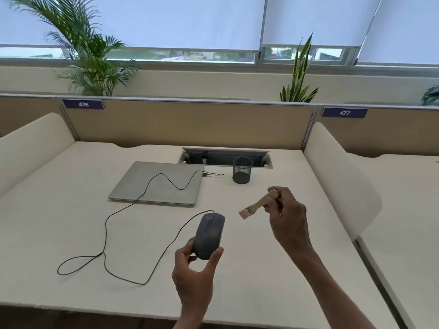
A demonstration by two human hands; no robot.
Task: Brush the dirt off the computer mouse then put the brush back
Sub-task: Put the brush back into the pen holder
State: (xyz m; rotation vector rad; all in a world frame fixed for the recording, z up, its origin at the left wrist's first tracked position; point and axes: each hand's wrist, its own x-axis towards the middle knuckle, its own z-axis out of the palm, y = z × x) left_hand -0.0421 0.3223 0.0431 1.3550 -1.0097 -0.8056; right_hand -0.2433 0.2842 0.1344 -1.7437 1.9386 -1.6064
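The left hand (pixel 192 274) held the mouse (pixel 209 235) by its rear end, lifted above the bench (pixel 71 222); it looked light, hard and smooth, so a grip on its sides suited. The right hand (pixel 288 218) pinched the brush (pixel 257 204) by its stiff wooden handle, soft bristles near the mouse.

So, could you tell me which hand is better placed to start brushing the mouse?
The right hand. It already grips the brush by its wooden handle, bristles pointing toward the mouse but not touching it. The left hand is occupied holding the mouse up.
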